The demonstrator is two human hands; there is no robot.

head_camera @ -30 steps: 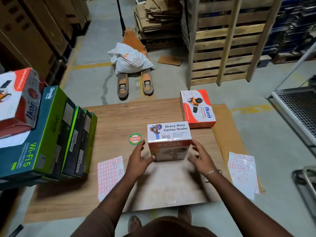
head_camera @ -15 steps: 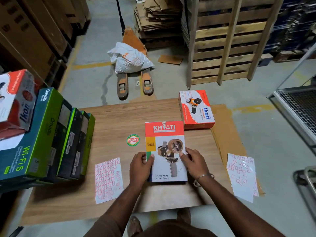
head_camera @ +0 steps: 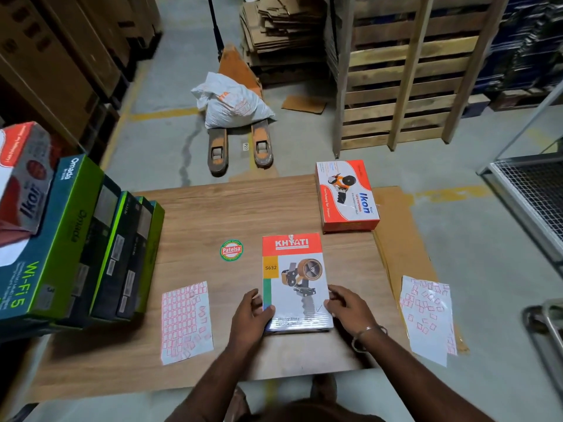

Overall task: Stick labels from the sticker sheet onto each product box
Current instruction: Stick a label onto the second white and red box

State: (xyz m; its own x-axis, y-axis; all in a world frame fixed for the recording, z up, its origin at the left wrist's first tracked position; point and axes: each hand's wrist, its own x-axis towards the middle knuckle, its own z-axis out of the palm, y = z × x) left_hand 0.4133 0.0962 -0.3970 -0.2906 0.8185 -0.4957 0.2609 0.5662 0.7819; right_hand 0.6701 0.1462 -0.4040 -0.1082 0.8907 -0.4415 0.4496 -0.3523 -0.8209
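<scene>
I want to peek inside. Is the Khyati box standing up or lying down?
Lying flat: the Khyati box rests front face up on the table.

Between the two grips lies a box with a red top band, a yellow patch and a green stripe on white. Left of the left grip a white sheet carries a grid of red-edged labels; beyond it sits a green-and-red round sticker on the wood-grain worktop.

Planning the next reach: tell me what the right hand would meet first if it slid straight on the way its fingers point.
The right hand points left across the table, fingertips already at the Khyati box. The box's right edge comes first, probably at once; contact itself is unclear from this angle.
</scene>
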